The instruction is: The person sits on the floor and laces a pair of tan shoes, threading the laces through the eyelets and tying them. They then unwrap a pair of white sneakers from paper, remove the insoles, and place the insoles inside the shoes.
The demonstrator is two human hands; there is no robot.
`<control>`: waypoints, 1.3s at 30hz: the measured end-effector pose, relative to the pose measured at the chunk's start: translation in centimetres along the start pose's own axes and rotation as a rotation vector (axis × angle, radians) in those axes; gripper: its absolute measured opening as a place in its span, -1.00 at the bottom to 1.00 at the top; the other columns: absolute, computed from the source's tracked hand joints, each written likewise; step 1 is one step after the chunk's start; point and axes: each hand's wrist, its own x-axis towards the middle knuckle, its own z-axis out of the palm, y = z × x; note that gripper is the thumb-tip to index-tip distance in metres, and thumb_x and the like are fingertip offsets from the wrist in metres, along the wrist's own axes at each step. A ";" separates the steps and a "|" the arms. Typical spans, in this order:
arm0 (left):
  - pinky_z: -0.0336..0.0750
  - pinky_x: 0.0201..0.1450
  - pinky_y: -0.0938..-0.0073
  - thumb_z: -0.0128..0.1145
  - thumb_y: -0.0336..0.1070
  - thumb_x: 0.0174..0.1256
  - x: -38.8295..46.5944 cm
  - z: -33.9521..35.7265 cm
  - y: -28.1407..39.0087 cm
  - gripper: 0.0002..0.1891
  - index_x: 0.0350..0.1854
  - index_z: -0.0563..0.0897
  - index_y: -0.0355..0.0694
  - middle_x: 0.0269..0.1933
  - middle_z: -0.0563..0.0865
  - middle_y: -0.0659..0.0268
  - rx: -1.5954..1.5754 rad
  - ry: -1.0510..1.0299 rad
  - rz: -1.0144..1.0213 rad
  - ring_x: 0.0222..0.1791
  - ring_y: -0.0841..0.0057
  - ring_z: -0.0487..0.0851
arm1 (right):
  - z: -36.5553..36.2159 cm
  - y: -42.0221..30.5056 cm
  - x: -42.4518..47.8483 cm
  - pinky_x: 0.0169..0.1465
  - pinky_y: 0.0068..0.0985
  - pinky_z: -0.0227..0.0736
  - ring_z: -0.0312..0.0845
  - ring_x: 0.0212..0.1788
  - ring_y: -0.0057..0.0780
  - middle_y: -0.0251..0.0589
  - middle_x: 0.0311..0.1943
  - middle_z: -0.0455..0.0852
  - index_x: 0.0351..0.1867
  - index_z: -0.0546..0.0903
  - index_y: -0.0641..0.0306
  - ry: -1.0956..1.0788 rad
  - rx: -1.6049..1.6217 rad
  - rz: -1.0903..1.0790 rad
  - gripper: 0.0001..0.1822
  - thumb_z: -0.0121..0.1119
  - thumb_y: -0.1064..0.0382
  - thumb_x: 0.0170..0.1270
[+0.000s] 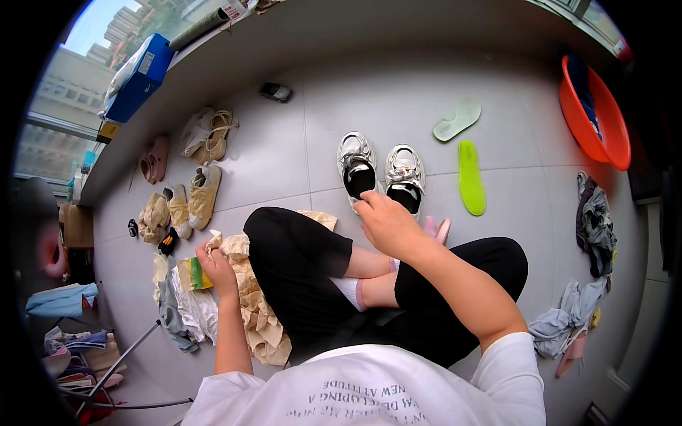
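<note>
My left hand pinches a crumpled beige piece of paper beside my knee. More crumpled beige paper lies under and next to it, near a yellow and green packet. My right hand reaches over my crossed legs to the heels of two silver sneakers. Its fingertips are by the heel of the left sneaker; whether they grip it is hidden. The right sneaker stands beside it, toe away from me. To the right lie a bright green insole and a pale green insole.
Several beige shoes and pink clogs stand at left. A toy car sits near the wall. At right are an orange basin with dark cloth and heaped clothes. A metal folding frame stands lower left.
</note>
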 end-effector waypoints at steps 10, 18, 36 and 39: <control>0.28 0.34 0.24 0.08 -0.25 0.39 -6.1 1.2 3.6 -0.70 0.04 0.59 -0.32 0.18 0.53 -0.01 0.614 -0.181 0.279 0.26 0.15 0.42 | 0.8 12.6 -0.5 0.03 -0.14 0.54 0.61 -0.02 0.16 0.21 0.02 0.59 0.34 0.31 0.08 -0.312 -0.141 0.691 -0.32 0.23 0.28 0.14; 0.29 0.40 0.38 -0.19 -0.05 0.56 -11.4 14.0 21.6 -0.49 0.25 0.37 -0.45 0.25 0.49 0.08 -1.183 -0.975 -0.761 0.29 0.34 0.45 | -0.7 4.3 2.3 -0.12 -0.20 0.60 0.66 -0.17 0.08 0.16 -0.12 0.68 0.19 0.39 0.42 0.247 -0.143 0.330 -0.44 0.16 0.46 0.08; 0.52 0.06 0.42 0.09 -0.41 0.38 -11.0 14.8 24.7 -0.77 0.04 0.57 -0.27 -0.08 0.70 0.27 -1.383 -0.510 -0.407 -0.09 0.48 0.66 | -2.0 -5.1 -1.4 -0.19 -0.09 0.51 0.60 -0.17 0.23 0.24 -0.20 0.66 0.19 0.23 0.38 0.188 0.349 0.225 -0.45 0.13 0.39 0.17; 0.54 -0.03 0.47 0.08 -0.50 0.35 -10.3 14.9 24.2 -0.76 0.04 0.58 -0.30 -0.09 0.70 0.30 -1.157 -0.375 -0.211 -0.14 0.53 0.66 | -2.2 -5.1 -1.7 -0.18 -0.13 0.52 0.63 -0.18 0.15 0.17 -0.19 0.68 0.18 0.25 0.37 0.109 0.396 0.172 -0.47 0.14 0.34 0.21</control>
